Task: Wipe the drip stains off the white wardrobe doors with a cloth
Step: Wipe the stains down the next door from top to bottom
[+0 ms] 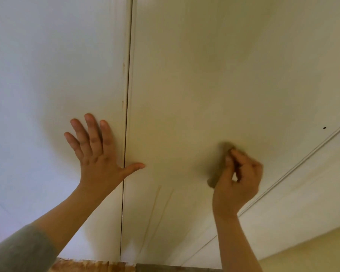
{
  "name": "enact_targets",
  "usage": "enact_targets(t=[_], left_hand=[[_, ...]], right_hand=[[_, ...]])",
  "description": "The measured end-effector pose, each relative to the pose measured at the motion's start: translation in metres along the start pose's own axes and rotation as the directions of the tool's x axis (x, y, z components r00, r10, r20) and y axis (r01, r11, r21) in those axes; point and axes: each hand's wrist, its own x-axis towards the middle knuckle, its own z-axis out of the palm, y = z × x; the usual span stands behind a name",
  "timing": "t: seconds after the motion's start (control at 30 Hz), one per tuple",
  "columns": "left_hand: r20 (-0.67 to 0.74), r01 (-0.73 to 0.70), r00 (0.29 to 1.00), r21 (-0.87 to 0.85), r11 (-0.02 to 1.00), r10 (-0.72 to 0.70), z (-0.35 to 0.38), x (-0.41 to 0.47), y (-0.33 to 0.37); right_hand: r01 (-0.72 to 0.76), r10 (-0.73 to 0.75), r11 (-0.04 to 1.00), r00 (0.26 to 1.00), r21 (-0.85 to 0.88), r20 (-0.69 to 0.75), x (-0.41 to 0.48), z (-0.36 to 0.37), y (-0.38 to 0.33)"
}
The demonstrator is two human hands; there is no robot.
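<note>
- The cloth (216, 175) — a blurred brownish wad, half hidden by the right hand (239, 179) pinching it against the right door (204, 75), long axis running up the door.
- The left hand (98, 154) lies flat, fingers spread, on the left door (57, 65).
- Two faint drip streaks (157, 203) run lengthwise lower down.

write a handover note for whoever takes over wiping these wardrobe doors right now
Left hand: open, flat on the left door, thumb reaching onto the right door.
Right hand: pinches the cloth against the right door.
Done: cannot tell what has been wiped.
Left: two thin drip streaks low on the right door, between the hands; brownish marks along the left door's inner edge, above the left hand.
</note>
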Motion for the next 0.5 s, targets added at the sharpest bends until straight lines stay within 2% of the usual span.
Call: enact_targets(t=[0.07, 0.13, 0.2, 0.27, 0.3, 0.37, 0.4, 0.43, 0.5], left_hand=[[0.002, 0.013, 1.0, -0.005, 1.0, -0.013, -0.001, -0.001, 0.001], [-0.001, 0.008, 1.0, 0.006, 1.0, -0.008, -0.002, 0.0, 0.002], [-0.003, 0.001, 1.0, 0.016, 1.0, 0.0, -0.001, 0.0, 0.001], [-0.004, -0.007, 1.0, 0.015, 1.0, 0.007, 0.0, 0.001, 0.0], [-0.004, -0.008, 1.0, 0.015, 1.0, 0.008, 0.0, 0.001, -0.001], [0.002, -0.01, 1.0, 0.01, 1.0, 0.01, -0.001, 0.001, -0.001], [0.004, -0.01, 1.0, 0.006, 1.0, 0.01, -0.001, 0.001, -0.001], [0.001, -0.011, 1.0, 0.001, 1.0, 0.011, -0.001, 0.001, -0.001], [-0.006, -0.017, 1.0, -0.01, 1.0, 0.017, -0.002, 0.001, 0.0]], right_hand=[[-0.02, 0.025, 0.999, 0.993, 0.048, -0.114, 0.019, 0.007, -0.007], [-0.045, 0.051, 0.998, 0.986, 0.04, -0.16, 0.012, 0.014, -0.003], [-0.08, 0.075, 0.996, 0.988, -0.026, -0.137, -0.018, 0.017, 0.011], [-0.225, 0.215, 0.97, 0.971, -0.088, -0.106, -0.056, 0.013, 0.03], [-0.352, 0.343, 0.931, 0.935, -0.099, -0.096, -0.074, 0.009, 0.037], [-0.604, 0.596, 0.788, 0.797, -0.12, -0.098, -0.097, -0.001, 0.046], [-0.664, 0.656, 0.737, 0.747, -0.122, -0.104, -0.099, -0.005, 0.045], [-0.674, 0.665, 0.73, 0.739, -0.11, -0.111, -0.093, -0.008, 0.041], [-0.572, 0.565, 0.82, 0.816, -0.026, -0.12, -0.062, -0.01, 0.023]])
